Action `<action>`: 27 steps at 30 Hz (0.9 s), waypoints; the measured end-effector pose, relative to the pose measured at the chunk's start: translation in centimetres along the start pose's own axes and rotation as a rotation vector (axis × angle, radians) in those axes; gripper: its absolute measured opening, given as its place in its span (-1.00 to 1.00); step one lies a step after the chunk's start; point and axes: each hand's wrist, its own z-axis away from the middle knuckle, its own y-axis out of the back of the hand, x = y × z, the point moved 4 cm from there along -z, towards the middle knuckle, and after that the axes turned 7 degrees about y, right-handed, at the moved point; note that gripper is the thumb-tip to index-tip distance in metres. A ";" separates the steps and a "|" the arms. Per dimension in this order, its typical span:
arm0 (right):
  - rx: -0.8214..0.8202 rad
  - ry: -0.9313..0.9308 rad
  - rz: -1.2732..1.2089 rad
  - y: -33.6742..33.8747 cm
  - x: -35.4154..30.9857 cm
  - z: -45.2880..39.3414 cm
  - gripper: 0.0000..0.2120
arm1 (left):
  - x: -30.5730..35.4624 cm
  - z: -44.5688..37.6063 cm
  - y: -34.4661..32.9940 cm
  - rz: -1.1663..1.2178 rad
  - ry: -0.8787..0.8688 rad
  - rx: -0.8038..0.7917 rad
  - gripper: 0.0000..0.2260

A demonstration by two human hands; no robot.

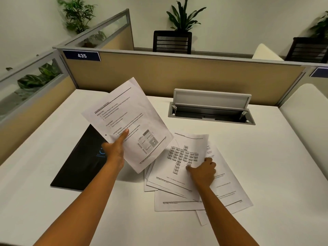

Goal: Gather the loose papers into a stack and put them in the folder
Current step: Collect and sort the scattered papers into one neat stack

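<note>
the left hand (115,151) pinches a raised sheet (127,121) at its near edge, thumb on top; the right hand (202,170), fingers curled, pinches the chart page (181,157) atop the fanned loose papers (195,197). thin, floppy, slippery sheets: grip edges. black folder (79,162) lies left. partition tag (82,55) reads "435".

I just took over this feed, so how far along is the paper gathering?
Early. Done: the left hand holds one printed white sheet lifted above the white desk. In hand: the right hand pinches the chart-printed sheet topping the fanned loose papers. Left: squaring those into a stack and putting them in the closed black folder, which lies flat.
</note>
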 end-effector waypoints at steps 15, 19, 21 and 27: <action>0.000 0.077 0.013 -0.8 -1.4 1.0 -0.31 | 0.3 0.3 1.4 -0.032 -0.003 0.039 -0.36; -0.027 0.050 -0.103 -0.7 -1.4 0.8 -0.29 | 0.4 0.2 1.8 -0.046 -0.012 0.054 -0.34; -0.026 0.044 -0.142 -0.4 -1.4 0.7 -0.32 | 0.3 0.2 2.0 -0.051 -0.011 0.051 -0.33; -0.023 0.016 -0.316 0.3 -0.4 0.4 -0.58 | 0.7 0.2 2.5 -0.049 -0.075 0.133 -0.43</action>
